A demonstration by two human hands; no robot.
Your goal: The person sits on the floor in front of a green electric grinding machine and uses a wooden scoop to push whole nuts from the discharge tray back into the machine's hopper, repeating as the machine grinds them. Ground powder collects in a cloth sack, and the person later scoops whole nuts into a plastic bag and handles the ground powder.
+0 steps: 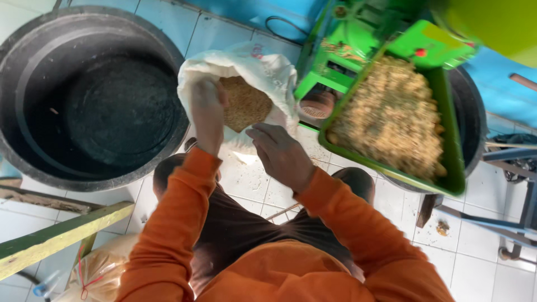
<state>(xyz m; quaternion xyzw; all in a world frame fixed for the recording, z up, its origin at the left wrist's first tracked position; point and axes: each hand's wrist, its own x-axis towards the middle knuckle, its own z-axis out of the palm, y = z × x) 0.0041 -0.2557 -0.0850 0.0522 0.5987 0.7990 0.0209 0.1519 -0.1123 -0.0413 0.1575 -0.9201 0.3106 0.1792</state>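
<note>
Your left hand (pixel 208 114) grips the rim of the white woven sack of brown grain (pixel 246 84) — fingers curled on it; your right hand (pixel 281 154) hovers just beside, fingers loosely together.

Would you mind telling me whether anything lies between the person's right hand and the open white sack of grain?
Nothing visible does. The right hand hovers just short of the white sack, with only bare tiled floor beneath. The left hand is already on the sack's rim.

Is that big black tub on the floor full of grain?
No. The black tub shows only its bare dark bottom, while the brown grain sits in the white sack and the green tray.
</note>
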